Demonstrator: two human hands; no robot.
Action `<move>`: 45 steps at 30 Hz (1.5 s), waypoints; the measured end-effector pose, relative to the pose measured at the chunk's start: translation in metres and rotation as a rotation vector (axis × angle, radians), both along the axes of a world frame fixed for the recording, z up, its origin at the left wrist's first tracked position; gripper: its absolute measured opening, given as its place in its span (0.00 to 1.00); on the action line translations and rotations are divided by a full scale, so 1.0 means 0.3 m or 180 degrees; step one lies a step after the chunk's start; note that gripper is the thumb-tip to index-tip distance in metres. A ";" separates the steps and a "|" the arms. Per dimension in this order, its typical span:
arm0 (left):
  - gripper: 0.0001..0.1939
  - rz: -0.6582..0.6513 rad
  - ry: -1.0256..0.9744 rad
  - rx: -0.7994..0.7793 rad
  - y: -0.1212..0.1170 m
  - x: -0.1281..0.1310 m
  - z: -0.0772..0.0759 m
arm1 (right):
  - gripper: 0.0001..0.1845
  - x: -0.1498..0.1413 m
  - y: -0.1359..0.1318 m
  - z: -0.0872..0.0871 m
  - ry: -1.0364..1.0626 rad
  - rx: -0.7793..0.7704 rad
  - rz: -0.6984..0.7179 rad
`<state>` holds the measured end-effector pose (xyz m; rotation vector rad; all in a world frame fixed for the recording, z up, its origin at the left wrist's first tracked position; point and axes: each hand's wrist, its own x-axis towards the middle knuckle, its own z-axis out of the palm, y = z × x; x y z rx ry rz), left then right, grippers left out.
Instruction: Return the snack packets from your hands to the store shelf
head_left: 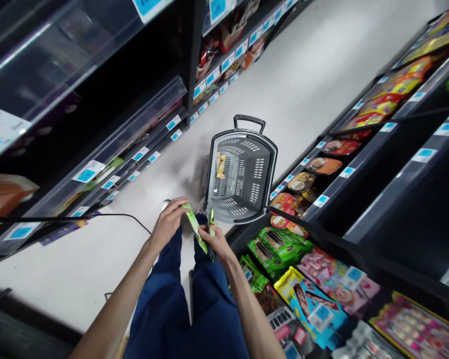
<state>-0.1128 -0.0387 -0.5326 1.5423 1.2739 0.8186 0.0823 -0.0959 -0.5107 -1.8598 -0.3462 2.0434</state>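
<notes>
Before me, a basket (274, 164) stands on the floor (299, 70), a packet (220, 167) inside toward its left. Shelves (189, 55) run along my left, more shelves (381, 172) along my right. Nearer me, two slim packets (195, 227) sit between my fingers (177, 202).

pale aisle floor (303, 70); dark gray open-topped basket (250, 155) standing on it.

Glare whitens the floor (310, 62) beside dim, blurred shelves (75, 72).
</notes>
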 end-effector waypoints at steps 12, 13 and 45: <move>0.28 0.1277 -0.2115 -0.3024 -0.065 -0.007 0.041 | 0.16 -0.097 0.066 0.005 -0.0772 0.1180 0.0430; 0.28 0.1351 -0.2061 -0.2997 -0.067 -0.001 0.039 | 0.16 -0.101 0.066 0.008 -0.0765 0.1176 0.0522; 0.33 0.1898 0.2950 -0.2479 -0.041 -0.591 -0.249 | 0.27 -0.031 -0.070 -0.119 -0.1585 0.0973 0.2144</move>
